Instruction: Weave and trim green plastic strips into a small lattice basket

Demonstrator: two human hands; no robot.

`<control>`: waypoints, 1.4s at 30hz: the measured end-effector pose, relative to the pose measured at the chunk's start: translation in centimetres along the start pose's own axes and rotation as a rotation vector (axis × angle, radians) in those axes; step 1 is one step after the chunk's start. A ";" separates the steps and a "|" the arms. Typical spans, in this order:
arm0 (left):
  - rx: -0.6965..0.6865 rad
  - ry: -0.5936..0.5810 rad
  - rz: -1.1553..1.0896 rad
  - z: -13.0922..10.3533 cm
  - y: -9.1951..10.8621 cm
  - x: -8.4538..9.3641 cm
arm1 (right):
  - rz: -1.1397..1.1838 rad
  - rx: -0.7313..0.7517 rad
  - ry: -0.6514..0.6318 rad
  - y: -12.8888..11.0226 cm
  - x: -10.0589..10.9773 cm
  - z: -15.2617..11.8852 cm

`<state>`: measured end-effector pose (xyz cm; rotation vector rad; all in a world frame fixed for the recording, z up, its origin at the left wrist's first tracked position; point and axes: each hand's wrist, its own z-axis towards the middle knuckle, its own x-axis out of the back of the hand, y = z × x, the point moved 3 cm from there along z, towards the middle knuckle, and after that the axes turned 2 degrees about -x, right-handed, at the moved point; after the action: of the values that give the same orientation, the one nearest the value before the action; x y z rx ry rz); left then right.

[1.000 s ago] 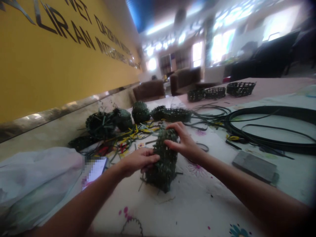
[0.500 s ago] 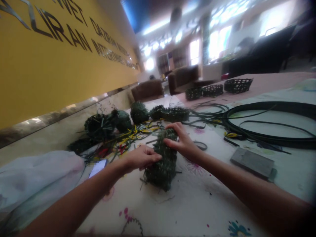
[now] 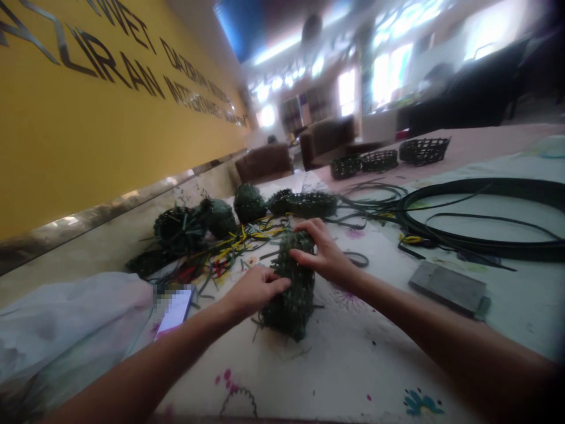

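A dark green woven basket [image 3: 289, 309] stands on the flowered tablecloth [image 3: 344, 377] in front of me, with loose strip ends poking out near its base. My right hand [image 3: 315, 247] grips its upper part, thumb on the near side and fingers over the top. Against its left side, my left hand [image 3: 265, 285] is closed, thumb pressed to the weave; whether a strip lies between those fingers is hidden. Yellow and green strips [image 3: 238, 238] lie scattered just behind the basket.
Several green woven pieces [image 3: 249, 203] stand behind, with open baskets [image 3: 424, 151] farther back. A coil of dark strip [image 3: 481, 256] and a grey block [image 3: 448, 287] lie at right. At left are a phone [image 3: 174, 312], a white plastic bag [image 3: 75, 318] and the yellow wall [image 3: 110, 129].
My left hand has shifted slightly at the basket's side. The right hand keeps its grip, and the view has moved a little.
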<state>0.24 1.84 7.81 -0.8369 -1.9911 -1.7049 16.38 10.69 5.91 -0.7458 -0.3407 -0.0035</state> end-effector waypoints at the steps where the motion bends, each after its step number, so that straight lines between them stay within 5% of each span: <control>1: 0.014 -0.029 -0.028 -0.1 0.1 0.2 | 0.003 0.002 0.000 -0.1 0.1 0.0; 7: 0.009 -0.139 -0.044 0.0 0.4 1.2 | 0.001 -0.003 0.044 0.1 0.0 -0.1; 14: -0.176 0.186 0.286 0.2 2.2 0.7 | 0.045 -0.061 0.107 1.2 0.0 0.0; 19: -0.510 0.300 0.316 -1.2 3.8 3.3 | 0.065 -0.171 0.217 2.9 0.3 0.2; 22: -0.512 0.527 0.148 -2.3 1.8 5.1 | 0.081 -0.254 0.264 4.2 0.2 0.1; 25: -0.414 0.713 -0.032 -2.7 -2.0 5.0 | 0.082 -0.298 0.303 5.1 0.1 -0.2; 29: -0.452 0.625 -0.023 -2.0 -5.1 2.6 | 0.094 -0.320 0.327 5.3 -0.2 -0.8; 42: -0.596 0.618 -0.078 -0.7 -6.6 -0.5 | 0.141 -0.316 0.105 6.3 -1.2 -1.5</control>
<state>-3.78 0.55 2.71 -0.3172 -1.1333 -2.2902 16.50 14.19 0.28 -1.0777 -0.1874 0.0374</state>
